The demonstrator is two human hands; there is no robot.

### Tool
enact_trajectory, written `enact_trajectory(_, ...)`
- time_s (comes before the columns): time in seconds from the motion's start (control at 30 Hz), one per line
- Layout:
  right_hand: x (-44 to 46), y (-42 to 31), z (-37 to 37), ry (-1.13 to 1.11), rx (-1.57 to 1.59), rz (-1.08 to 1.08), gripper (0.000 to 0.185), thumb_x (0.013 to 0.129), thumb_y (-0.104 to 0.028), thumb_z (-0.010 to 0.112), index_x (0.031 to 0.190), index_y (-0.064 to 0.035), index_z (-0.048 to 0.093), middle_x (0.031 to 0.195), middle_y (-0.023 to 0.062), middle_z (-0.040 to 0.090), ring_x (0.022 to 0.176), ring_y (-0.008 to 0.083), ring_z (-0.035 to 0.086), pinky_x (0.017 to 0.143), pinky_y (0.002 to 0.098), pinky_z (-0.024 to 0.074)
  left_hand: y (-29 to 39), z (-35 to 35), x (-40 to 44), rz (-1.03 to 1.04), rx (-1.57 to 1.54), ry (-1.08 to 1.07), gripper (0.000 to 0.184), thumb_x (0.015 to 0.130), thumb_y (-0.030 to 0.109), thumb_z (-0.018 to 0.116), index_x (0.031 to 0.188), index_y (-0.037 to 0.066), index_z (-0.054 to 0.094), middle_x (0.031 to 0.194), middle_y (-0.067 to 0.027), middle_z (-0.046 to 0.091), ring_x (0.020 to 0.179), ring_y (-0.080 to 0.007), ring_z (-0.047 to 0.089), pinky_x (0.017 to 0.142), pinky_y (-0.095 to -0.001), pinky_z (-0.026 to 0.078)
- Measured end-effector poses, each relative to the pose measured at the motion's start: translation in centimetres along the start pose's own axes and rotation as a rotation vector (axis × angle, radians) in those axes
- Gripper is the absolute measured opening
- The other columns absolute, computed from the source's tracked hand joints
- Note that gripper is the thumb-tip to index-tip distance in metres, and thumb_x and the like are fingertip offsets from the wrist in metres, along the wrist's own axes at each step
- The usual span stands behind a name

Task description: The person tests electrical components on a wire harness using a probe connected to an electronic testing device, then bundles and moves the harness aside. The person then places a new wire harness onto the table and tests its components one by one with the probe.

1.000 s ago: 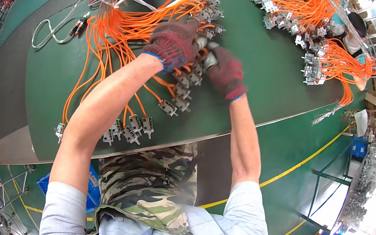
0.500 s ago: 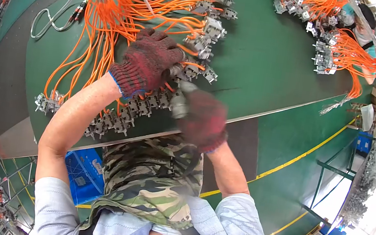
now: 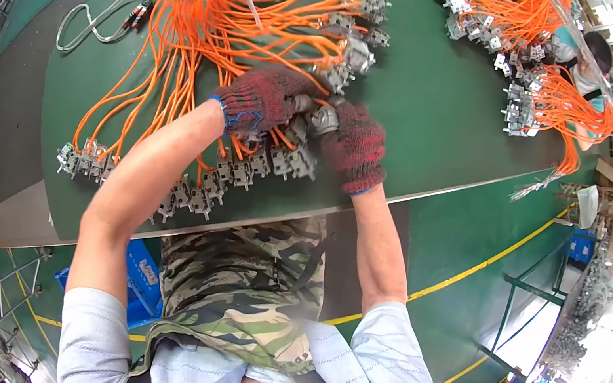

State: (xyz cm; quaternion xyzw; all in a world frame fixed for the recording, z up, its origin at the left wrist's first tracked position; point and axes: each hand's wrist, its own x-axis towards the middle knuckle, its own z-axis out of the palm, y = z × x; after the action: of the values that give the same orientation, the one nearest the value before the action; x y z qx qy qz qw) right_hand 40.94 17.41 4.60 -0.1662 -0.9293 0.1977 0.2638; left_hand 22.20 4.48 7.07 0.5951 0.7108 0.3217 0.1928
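Note:
My left hand (image 3: 268, 101), in a dark red knitted glove with grey fingertips, is closed at the end of one orange cable in a bundle of orange cables (image 3: 197, 22). My right hand (image 3: 357, 147), gloved alike, meets it from the right with fingers curled in. Between the fingertips an orange cable end shows, and the small grey metal connector on it is mostly covered. Several more grey metal connectors (image 3: 233, 172) lie in a curved row along the table's near edge, below my left hand. Others (image 3: 356, 55) fan out beyond my hands.
The bundle's bare wire ends are tied with a white strip on the green table (image 3: 431, 115). A looped grey lead (image 3: 72, 26) lies at left. Another orange cable bundle (image 3: 576, 106) rests at the far right, near another person. A blue crate (image 3: 144, 278) stands under the table.
My right hand has moved up and away from my body to meet the left at the cable end. My left hand has shifted slightly right and nearer to me.

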Motion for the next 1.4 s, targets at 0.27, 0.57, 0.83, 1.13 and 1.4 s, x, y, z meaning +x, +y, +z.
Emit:
enact_trajectory(0.27,-0.3,-2.7,-2.2,-0.177,-0.012,0.184,0.050,0.088,-0.036,0.079,0.127,-0.0057,0.069,0.109,0.0247,0.073,0.097,0.0451,0.072,0.086,0.0517,0.0585,1.1,-1.4,0.0,-0.184,-0.005,-0.216,0.038,0.101,0.031,0.066,0.130,0.007,0.073,0.130,-0.0188,0.072,0.122,-0.0359,0.068,0.107,-0.0455,0.052)
enact_trajectory(0.57,7.3,0.2,-2.8,0.070,-0.088,-0.239,0.107,0.071,-0.055,0.092,0.156,-0.0088,0.046,0.154,0.0254,0.051,0.138,0.0502,0.051,0.112,0.0568,0.0473,2.2,-1.8,0.5,-0.147,0.056,-0.240,0.047,0.102,0.040,0.064,0.137,0.010,0.069,0.123,-0.0181,0.075,0.114,-0.0386,0.070,0.100,-0.0461,0.054)
enact_trajectory(0.83,8.0,0.2,-3.0,-0.046,0.033,-0.294,0.085,0.076,-0.029,0.092,0.151,-0.0105,0.055,0.134,0.0184,0.068,0.121,0.0385,0.067,0.102,0.0466,0.0556,3.4,-1.3,-0.4,-0.175,0.087,-0.291,0.053,0.096,0.057,0.064,0.106,0.008,0.079,0.098,-0.0226,0.074,0.095,-0.0433,0.071,0.084,-0.0521,0.054)
enact_trajectory(1.13,6.1,-2.7,-5.2,-0.263,0.264,-0.091,0.067,0.082,-0.030,0.088,0.140,-0.0105,0.064,0.109,0.0181,0.076,0.099,0.0371,0.075,0.088,0.0437,0.0597,3.3,-1.4,-4.1,-0.201,0.121,-0.430,0.048,0.091,0.056,0.074,0.118,0.018,0.081,0.112,-0.0140,0.078,0.106,-0.0377,0.073,0.092,-0.0486,0.055)
enact_trajectory(1.4,10.8,-1.1,-5.9,-0.301,0.300,0.033,0.059,0.081,-0.029,0.091,0.133,-0.0099,0.070,0.100,0.0084,0.077,0.089,0.0182,0.074,0.082,0.0357,0.0605,3.4,-1.2,-4.3,-0.100,0.158,-0.353,0.043,0.092,0.055,0.071,0.096,0.014,0.081,0.087,-0.0170,0.074,0.086,-0.0420,0.070,0.078,-0.0532,0.053)
